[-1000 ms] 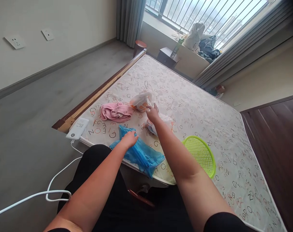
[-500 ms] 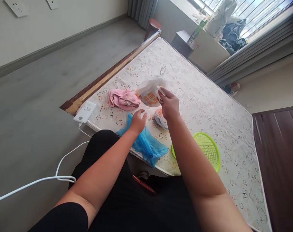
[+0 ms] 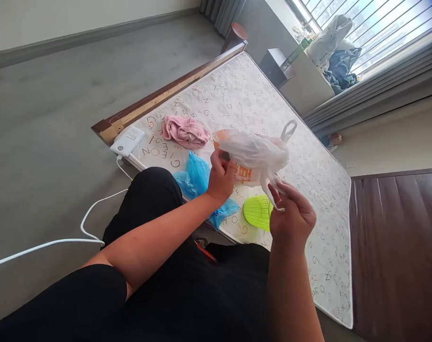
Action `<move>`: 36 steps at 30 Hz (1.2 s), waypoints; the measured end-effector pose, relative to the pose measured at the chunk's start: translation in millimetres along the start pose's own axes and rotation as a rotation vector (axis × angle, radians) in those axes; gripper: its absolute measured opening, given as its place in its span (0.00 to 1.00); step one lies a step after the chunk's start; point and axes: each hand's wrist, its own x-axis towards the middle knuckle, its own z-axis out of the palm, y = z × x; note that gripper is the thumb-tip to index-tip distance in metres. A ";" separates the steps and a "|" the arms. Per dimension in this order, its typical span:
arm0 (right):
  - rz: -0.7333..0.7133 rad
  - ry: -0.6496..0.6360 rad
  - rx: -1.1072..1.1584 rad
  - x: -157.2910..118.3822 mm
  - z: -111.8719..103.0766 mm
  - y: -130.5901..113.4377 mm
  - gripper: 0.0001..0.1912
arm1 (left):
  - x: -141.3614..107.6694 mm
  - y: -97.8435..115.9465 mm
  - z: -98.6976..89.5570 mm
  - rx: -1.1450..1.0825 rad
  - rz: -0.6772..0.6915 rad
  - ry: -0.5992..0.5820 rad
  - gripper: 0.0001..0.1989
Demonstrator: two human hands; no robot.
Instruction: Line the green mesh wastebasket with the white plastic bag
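Lifted off the mattress (image 3: 308, 156), the white plastic bag (image 3: 253, 154) now hangs between my hands: left hand (image 3: 221, 178) pinching its near-left edge, right hand (image 3: 292, 216) pinching a handle.

Your view: grey floor (image 3: 77, 85) w/ dark baseboard (image 3: 88, 35); letter-print mattress (image 3: 258, 99) on wood bed frame (image 3: 159, 97). Barred window (image 3: 372, 23) top right, bright daylight; grey curtains (image 3: 223, 9); dark wood panel (image 3: 397, 247) at right.

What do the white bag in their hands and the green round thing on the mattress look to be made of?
The white bag with orange print looks like thin plastic film: translucent, crinkled, glossy. The lime-green round basket seems to be rigid moulded plastic, with a slotted mesh and a smooth surface.
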 end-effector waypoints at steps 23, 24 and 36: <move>0.057 -0.387 -0.593 -69.0 -70.5 20.9 0.19 | -54.1 -5.4 -20.0 0.092 0.018 -0.555 0.14; 0.049 -0.380 -0.624 -67.8 -69.6 27.8 0.21 | -51.3 -7.0 -19.3 0.073 0.018 -0.582 0.14; 0.217 -0.135 -0.744 -59.3 -63.5 71.4 0.18 | -50.3 -28.3 -15.3 0.243 0.156 -0.669 0.27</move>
